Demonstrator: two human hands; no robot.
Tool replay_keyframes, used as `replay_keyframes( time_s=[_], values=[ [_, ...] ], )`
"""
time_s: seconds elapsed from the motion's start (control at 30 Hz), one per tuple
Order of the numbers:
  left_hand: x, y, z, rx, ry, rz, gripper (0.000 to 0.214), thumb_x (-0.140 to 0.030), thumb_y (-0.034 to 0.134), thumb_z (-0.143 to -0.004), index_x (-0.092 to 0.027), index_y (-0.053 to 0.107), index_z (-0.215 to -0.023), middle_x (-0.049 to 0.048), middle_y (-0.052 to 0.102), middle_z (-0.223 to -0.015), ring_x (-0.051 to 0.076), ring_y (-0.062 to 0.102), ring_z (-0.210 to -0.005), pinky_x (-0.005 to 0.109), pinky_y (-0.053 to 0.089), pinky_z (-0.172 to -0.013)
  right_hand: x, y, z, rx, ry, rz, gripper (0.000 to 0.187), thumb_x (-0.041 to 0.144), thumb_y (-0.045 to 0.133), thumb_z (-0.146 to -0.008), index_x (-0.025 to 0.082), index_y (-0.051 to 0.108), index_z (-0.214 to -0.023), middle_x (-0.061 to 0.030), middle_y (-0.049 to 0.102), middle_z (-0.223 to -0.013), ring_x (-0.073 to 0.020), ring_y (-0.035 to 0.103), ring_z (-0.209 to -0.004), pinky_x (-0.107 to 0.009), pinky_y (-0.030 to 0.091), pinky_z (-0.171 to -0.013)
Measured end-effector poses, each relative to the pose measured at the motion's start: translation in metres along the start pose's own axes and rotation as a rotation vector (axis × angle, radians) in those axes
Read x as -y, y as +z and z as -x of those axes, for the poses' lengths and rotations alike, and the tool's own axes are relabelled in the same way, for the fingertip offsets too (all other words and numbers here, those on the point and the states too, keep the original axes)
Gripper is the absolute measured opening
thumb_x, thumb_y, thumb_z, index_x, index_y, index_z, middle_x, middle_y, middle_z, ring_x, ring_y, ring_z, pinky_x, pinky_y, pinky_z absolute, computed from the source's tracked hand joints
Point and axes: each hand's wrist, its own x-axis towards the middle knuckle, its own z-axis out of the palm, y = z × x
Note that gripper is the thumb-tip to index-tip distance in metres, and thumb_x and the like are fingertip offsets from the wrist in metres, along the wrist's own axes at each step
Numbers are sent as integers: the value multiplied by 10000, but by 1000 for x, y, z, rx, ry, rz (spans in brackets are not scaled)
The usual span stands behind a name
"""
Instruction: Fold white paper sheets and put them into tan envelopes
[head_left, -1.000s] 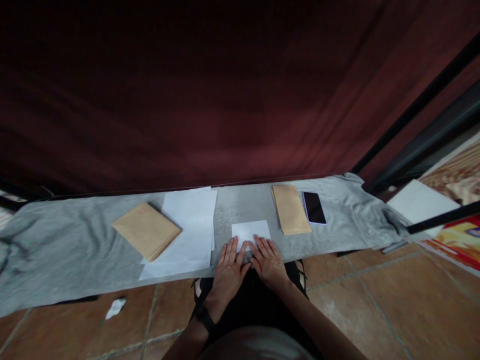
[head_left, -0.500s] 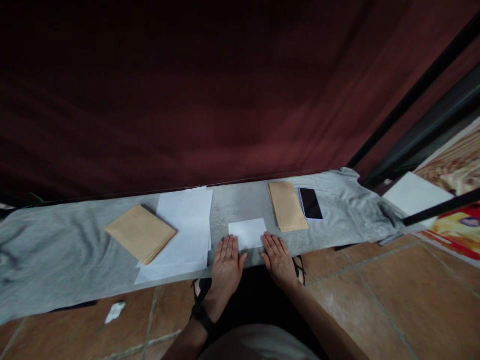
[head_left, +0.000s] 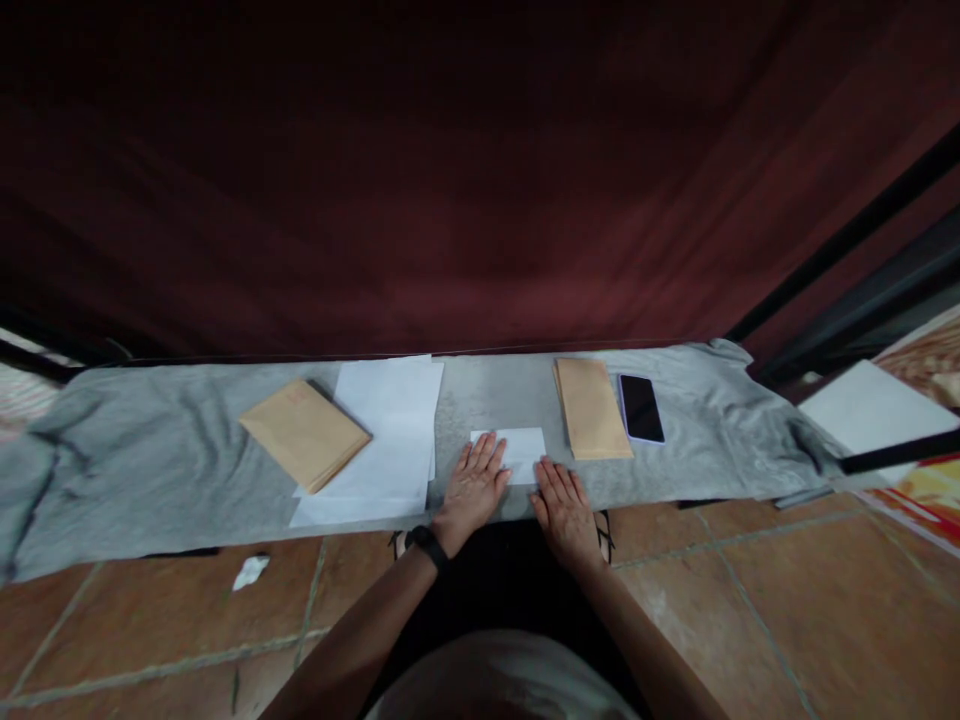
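Note:
A small white folded paper (head_left: 526, 445) lies on the grey cloth in front of me. My left hand (head_left: 475, 488) rests flat over its left part, fingers stretched out and covering that side. At the paper's lower right corner, my right hand (head_left: 564, 505) lies flat with its fingertips touching the edge. Neither hand grips anything. To the left are large white sheets (head_left: 394, 430), partly under a stack of brown envelopes (head_left: 304, 432). On the right sits another stack of brown envelopes (head_left: 594, 410).
A phone (head_left: 642, 408) lies beside the right-hand envelopes. The narrow bench under the grey cloth (head_left: 150, 450) runs across the view, with a dark red curtain (head_left: 480, 200) behind. A crumpled white scrap (head_left: 250, 571) is on the tiled floor. Dark metal bars (head_left: 847, 235) stand at the right.
My left hand has moved from the paper's lower left corner up onto its left part. My right hand stays at the right corner. The view has shifted slightly.

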Motion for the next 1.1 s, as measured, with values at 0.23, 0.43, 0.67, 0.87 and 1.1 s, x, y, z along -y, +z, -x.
replay_keyframes(
  time_s=[0.23,0.43,0.67,0.87,1.1],
  values=[
    [7,5,-6,44,-63,-38,589,-406,366,-1008,-167,316,-1544,121,311,-1622,253,267,-1507,497,223,-1227,2,-6,-12,-2,39,-42,428,268,406,-1021,137,541,-1405,-128,585,-1424,-281,515,-1334,-480,346,-1157],
    [5,6,-6,52,-48,-45,588,-411,370,-1002,-152,350,-1529,134,336,-1610,273,285,-1499,508,194,-1229,14,2,-48,28,25,-76,414,250,408,-1006,138,562,-1373,-133,575,-1433,-276,520,-1330,-474,390,-1127],
    [6,7,-7,46,-51,16,574,-377,366,-993,-206,340,-1540,131,341,-1607,273,267,-1507,558,165,-1220,13,16,-99,200,-22,-111,471,120,382,-969,151,532,-1414,-128,539,-1467,-220,484,-1353,-413,347,-1150],
    [7,5,-6,61,-49,-41,575,-388,354,-997,-166,354,-1528,136,332,-1611,281,267,-1505,562,190,-1215,5,8,-122,272,-8,-103,412,124,417,-971,189,595,-1337,-121,627,-1322,-199,566,-1208,-385,365,-1112],
    [7,-2,-4,-67,-83,-5,616,-375,350,-1000,-125,264,-1556,142,348,-1604,257,261,-1509,515,265,-1210,6,-7,-140,263,35,-115,331,62,452,-923,211,713,-1060,-80,678,-1095,-182,659,-957,-300,504,-869]
  ],
)
